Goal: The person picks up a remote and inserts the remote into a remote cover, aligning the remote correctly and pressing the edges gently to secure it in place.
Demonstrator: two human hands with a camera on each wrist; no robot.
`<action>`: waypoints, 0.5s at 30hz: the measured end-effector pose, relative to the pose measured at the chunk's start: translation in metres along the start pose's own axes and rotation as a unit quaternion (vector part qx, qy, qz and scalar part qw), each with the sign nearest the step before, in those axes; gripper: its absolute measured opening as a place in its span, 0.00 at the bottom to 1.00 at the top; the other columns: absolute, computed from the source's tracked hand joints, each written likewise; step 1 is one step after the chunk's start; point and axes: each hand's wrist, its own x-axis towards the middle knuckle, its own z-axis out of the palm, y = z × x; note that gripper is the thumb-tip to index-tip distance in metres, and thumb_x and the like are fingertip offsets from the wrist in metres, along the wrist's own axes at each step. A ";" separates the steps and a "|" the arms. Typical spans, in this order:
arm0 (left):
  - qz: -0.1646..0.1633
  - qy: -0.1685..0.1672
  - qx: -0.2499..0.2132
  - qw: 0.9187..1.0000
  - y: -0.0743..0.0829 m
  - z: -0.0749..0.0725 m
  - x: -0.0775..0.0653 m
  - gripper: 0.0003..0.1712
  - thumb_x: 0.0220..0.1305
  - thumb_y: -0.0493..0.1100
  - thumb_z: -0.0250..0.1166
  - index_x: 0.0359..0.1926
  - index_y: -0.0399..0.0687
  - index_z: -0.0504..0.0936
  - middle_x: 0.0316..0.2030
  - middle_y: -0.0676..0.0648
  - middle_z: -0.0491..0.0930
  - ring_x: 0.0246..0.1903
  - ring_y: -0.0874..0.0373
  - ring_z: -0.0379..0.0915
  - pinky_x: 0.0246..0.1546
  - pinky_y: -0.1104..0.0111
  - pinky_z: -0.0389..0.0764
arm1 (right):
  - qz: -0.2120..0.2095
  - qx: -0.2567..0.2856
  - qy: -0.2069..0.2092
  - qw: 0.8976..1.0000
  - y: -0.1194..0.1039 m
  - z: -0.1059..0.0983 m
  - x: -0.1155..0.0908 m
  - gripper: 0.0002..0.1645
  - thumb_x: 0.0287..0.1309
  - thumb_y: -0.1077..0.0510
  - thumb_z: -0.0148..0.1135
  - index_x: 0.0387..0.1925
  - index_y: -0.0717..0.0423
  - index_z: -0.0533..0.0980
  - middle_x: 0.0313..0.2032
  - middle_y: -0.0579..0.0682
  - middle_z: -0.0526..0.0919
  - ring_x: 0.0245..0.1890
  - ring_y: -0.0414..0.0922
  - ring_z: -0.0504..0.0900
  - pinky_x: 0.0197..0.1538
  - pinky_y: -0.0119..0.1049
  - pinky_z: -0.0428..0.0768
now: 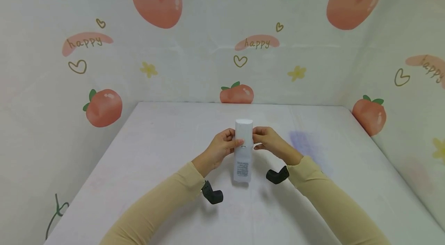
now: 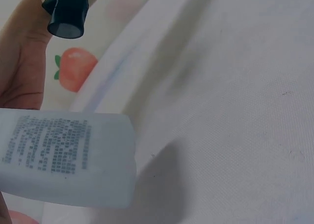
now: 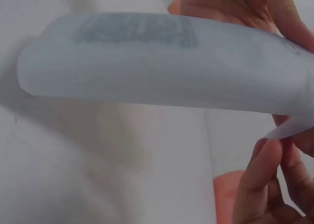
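Observation:
A slim white plastic bottle [image 1: 242, 165] with a white cap [image 1: 244, 127] stands out at the middle of the head view, small dark print on its lower front. My left hand [image 1: 219, 149] grips it around the cap's lower edge, thumb across the front. On the other side is my right hand [image 1: 274, 145]. In the right wrist view, its thumb and finger [image 3: 262, 180] pinch a thin, translucent film flap [image 3: 293, 128] that sticks out from the bottle near the cap end. The left wrist view shows the bottle's printed lower end [image 2: 110, 160]; the cap lies outside that view.
A white cloth-covered table [image 1: 167, 133] spreads beneath the hands, with a faint purple stain [image 1: 306, 148] right of centre. Peach-printed curtains [image 1: 205, 13] border its back and sides. Black wrist cameras [image 1: 213, 194] hang below both forearms.

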 end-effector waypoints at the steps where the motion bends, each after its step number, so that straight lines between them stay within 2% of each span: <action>1: 0.002 -0.001 0.001 1.000 0.000 0.000 0.000 0.12 0.65 0.36 0.64 0.47 0.39 0.73 0.50 0.44 0.80 0.45 0.58 0.76 0.50 0.64 0.78 | -0.003 0.012 -0.011 1.000 0.001 -0.001 0.000 0.13 0.66 0.62 0.52 0.46 0.71 0.72 0.33 0.43 0.80 0.35 0.39 0.79 0.39 0.31 0.81; 7: -0.004 -0.005 0.007 1.000 0.003 0.001 -0.002 0.12 0.65 0.36 0.64 0.47 0.39 0.73 0.52 0.43 0.80 0.46 0.57 0.77 0.53 0.62 0.78 | -0.015 0.029 -0.029 0.999 0.002 -0.006 -0.002 0.19 0.65 0.62 0.54 0.50 0.76 0.73 0.36 0.44 0.83 0.37 0.39 0.82 0.44 0.34 0.83; 10: -0.006 -0.004 0.006 1.000 0.002 0.001 -0.001 0.13 0.65 0.36 0.64 0.49 0.39 0.73 0.52 0.43 0.80 0.46 0.57 0.77 0.54 0.61 0.77 | -0.021 0.030 -0.032 0.999 0.002 -0.007 -0.001 0.15 0.65 0.64 0.54 0.46 0.75 0.74 0.34 0.43 0.83 0.37 0.38 0.82 0.44 0.34 0.83; 15: 0.005 -0.017 -0.001 1.000 0.000 0.000 -0.002 0.16 0.64 0.37 0.64 0.50 0.38 0.73 0.51 0.42 0.80 0.46 0.56 0.77 0.53 0.62 0.78 | -0.024 0.046 -0.041 0.998 0.002 -0.007 0.001 0.08 0.66 0.65 0.52 0.40 0.68 0.76 0.32 0.42 0.82 0.35 0.38 0.82 0.42 0.33 0.83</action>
